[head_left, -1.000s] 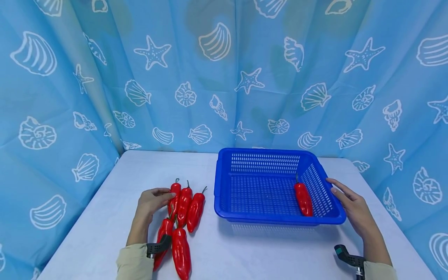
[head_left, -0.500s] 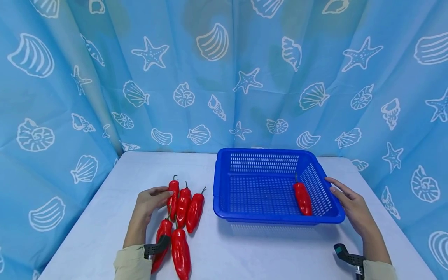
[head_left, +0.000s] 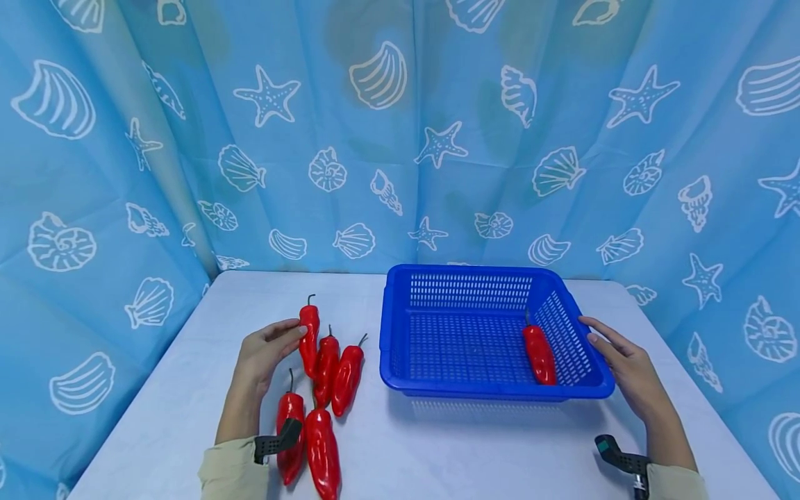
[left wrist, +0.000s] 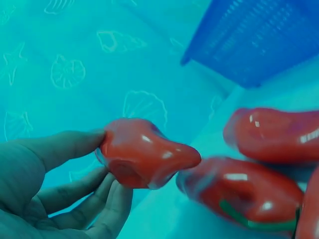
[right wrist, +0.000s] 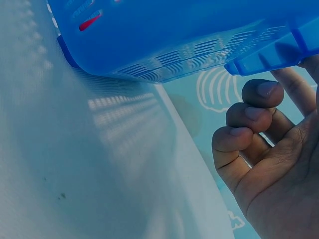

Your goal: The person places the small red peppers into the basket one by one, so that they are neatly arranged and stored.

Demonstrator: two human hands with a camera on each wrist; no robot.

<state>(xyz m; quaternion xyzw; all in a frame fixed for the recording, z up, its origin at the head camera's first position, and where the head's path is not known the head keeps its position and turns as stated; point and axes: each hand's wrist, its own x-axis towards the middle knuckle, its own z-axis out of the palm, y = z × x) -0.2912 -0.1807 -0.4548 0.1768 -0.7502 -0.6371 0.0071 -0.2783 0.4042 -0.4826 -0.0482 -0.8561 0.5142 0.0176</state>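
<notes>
My left hand [head_left: 262, 354] pinches a red chili pepper [head_left: 309, 345] near its stem end; the left wrist view shows this pepper [left wrist: 144, 154] between thumb and fingers, its tip toward the others. Beside it lie two red peppers [head_left: 347, 380], and nearer me two more, one pepper [head_left: 290, 441] close to the left wrist. A blue perforated basket [head_left: 487, 390] stands to the right, with one red pepper [head_left: 539, 355] along its right wall. My right hand [head_left: 634, 371] holds that basket's right rim; in the right wrist view several fingers [right wrist: 232, 139] curl below the rim.
The white table [head_left: 462, 451] carries everything, and its back edge meets a blue curtain [head_left: 375, 173] with white shell prints. Another curtain stretch borders the left side. Black wrist cameras [head_left: 619, 455] sit on both forearms.
The left hand has lifted the pinched pepper a little, up and away from the pepper below, whose stem now shows freely. The right hand and the basket stay about where they were.
</notes>
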